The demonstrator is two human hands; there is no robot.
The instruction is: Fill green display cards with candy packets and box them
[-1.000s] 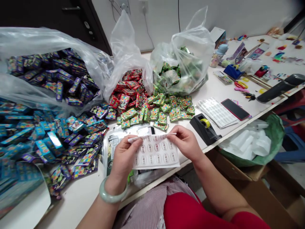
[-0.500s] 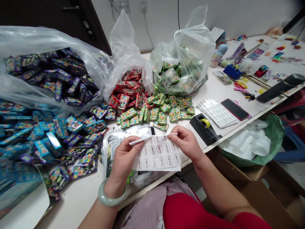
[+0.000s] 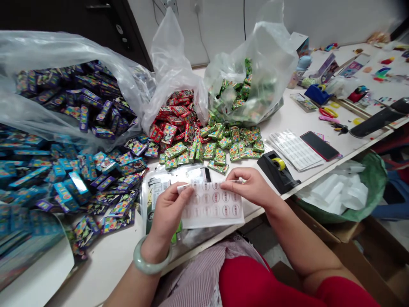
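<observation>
Both of my hands hold a white sheet of round red-printed stickers (image 3: 213,206) over the table's front edge. My left hand (image 3: 168,213), with a pale green bangle on the wrist, pinches its left top corner. My right hand (image 3: 249,186) pinches the top right edge, fingers closed. Under the sheet lie clear printed plastic pouches (image 3: 159,187). Just beyond them is a spread of small green packets (image 3: 220,149).
Red packets (image 3: 174,119) spill from a clear bag; purple and blue packets (image 3: 76,140) fill the left. A bag of green packets (image 3: 252,85), black tape dispenser (image 3: 277,170), label sheets (image 3: 294,149), phone (image 3: 319,146) and green bin (image 3: 367,187) lie right.
The sticker sheet has dropped flatter and its top fold has closed down; my right hand moved slightly left along the top edge. The view shifted a little.
</observation>
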